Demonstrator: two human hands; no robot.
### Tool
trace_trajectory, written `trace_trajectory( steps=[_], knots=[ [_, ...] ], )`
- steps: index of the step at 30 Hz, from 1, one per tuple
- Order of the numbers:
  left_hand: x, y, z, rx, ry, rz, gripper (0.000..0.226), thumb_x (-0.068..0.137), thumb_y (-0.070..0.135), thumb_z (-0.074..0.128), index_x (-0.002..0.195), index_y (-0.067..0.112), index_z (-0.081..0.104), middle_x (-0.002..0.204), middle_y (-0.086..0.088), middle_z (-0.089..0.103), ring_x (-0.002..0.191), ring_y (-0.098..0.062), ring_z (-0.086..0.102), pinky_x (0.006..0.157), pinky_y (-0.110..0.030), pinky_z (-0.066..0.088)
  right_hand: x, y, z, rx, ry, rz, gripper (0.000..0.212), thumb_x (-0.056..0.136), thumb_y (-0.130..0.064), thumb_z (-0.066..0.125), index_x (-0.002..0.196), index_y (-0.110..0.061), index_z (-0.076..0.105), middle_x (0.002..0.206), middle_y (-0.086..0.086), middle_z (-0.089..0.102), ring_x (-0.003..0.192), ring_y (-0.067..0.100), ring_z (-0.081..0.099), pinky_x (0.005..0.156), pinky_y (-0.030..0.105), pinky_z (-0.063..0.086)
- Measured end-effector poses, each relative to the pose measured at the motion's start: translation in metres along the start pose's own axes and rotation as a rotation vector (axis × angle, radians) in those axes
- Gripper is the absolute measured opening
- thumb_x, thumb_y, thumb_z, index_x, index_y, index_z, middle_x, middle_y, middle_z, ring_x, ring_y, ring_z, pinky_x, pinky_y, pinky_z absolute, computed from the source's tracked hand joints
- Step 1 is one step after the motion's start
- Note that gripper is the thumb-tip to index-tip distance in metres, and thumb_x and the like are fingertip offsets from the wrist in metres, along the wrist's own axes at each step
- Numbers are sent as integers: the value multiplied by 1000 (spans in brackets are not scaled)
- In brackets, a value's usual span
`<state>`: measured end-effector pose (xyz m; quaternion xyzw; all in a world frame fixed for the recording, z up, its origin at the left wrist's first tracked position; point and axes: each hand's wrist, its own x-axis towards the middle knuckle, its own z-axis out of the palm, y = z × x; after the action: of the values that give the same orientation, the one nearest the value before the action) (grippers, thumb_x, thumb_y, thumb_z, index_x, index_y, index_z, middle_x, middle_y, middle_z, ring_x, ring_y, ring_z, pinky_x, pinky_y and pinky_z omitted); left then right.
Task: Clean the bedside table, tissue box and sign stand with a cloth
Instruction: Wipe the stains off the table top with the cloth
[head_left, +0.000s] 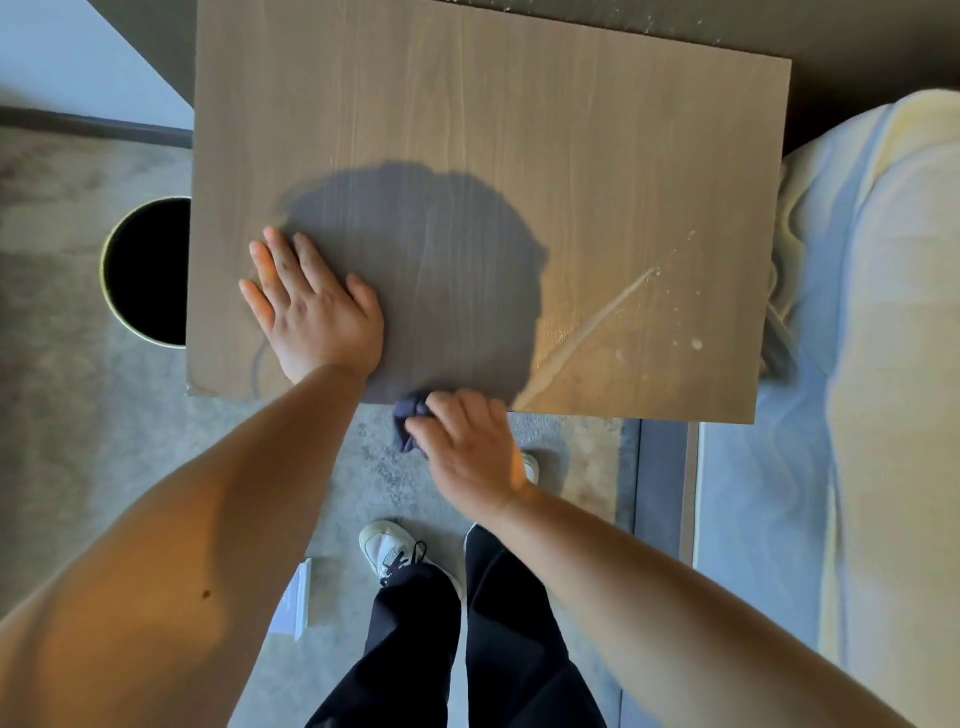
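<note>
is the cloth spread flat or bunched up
Bunched up. The dark cloth is a small crumpled wad gripped by the right hand at the table's near edge.

Bare bedside table (467, 130) top — bin (148, 270) leftward, seemingly.

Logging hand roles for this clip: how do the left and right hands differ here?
The left hand lies flat with fingers spread on the bedside table; the right hand grips a dark cloth. The left rests well onto the top; the right sits at its near edge. Both are bare.
</note>
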<state>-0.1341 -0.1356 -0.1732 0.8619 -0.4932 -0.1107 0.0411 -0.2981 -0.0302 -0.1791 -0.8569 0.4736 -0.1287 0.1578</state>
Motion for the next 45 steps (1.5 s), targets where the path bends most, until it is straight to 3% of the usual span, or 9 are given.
trace_trajectory(
  steps=[3, 7, 10, 15, 20, 24, 30, 35, 45],
  knots=[
    [0, -1, -1, -3, -10, 1, 69, 92, 38, 30, 152, 5, 21, 162, -15, 11, 150, -31, 4, 120, -51, 3, -24, -14, 3, 142, -108, -19, 23, 75, -12, 66, 98, -17, 62, 102, 6, 60, 88, 30, 56, 71, 44, 46],
    [0, -1, 0, 3, -2, -1, 70, 90, 37, 33, 151, 5, 23, 162, -15, 12, 150, -31, 5, 120, -51, 3, -11, 15, -42, 378, 56, 48, 28, 78, -8, 64, 104, -15, 54, 110, 2, 51, 96, 19, 53, 87, 26, 43],
    [0, 0, -1, 0, -7, 2, 70, 90, 37, 33, 151, 5, 23, 162, -15, 12, 150, -31, 5, 120, -51, 3, 17, 79, -79, 222, 159, 287, 29, 89, -24, 55, 117, -15, 55, 114, 15, 55, 104, 28, 53, 94, 39, 46],
    [0, -1, 1, -6, 5, -1, 70, 89, 36, 36, 150, 4, 25, 161, -16, 14, 150, -32, 6, 120, -51, 4, 66, 228, -143, -64, 334, 625, 35, 97, -29, 50, 127, -11, 54, 124, 18, 51, 115, 30, 49, 98, 31, 37],
    [1, -1, 3, -3, 19, -5, 71, 88, 35, 37, 150, 3, 26, 161, -17, 15, 150, -32, 7, 120, -51, 4, 81, 303, -154, -207, 235, 787, 39, 97, -25, 47, 134, -12, 50, 135, 16, 47, 125, 33, 44, 106, 35, 32],
    [0, 0, 2, -5, 17, -6, 72, 87, 35, 36, 150, 2, 25, 161, -17, 14, 150, -33, 7, 120, -51, 4, 63, 274, -132, -157, 237, 719, 40, 93, -19, 46, 131, -8, 53, 139, 18, 46, 129, 32, 43, 111, 32, 29],
    [0, 1, 1, 4, 3, -2, 71, 89, 36, 35, 150, 2, 24, 161, -18, 14, 150, -33, 6, 120, -52, 4, 19, 136, -78, 13, 150, 449, 39, 83, -2, 59, 121, -6, 61, 130, 15, 53, 123, 29, 45, 109, 38, 31],
    [-1, 2, 1, -3, 3, 6, 72, 89, 36, 34, 151, 2, 22, 161, -18, 12, 150, -33, 6, 120, -52, 3, -5, 55, -33, 107, 93, 291, 35, 90, -12, 49, 123, -10, 59, 131, 4, 43, 124, 28, 45, 110, 43, 33],
    [-1, 0, -2, -1, -3, 15, 72, 88, 37, 32, 151, 5, 21, 162, -16, 12, 150, -32, 5, 120, -50, 2, -18, 17, -41, 368, 99, 278, 35, 87, -5, 50, 120, -3, 63, 127, 15, 55, 118, 28, 52, 103, 41, 44]
  ],
)
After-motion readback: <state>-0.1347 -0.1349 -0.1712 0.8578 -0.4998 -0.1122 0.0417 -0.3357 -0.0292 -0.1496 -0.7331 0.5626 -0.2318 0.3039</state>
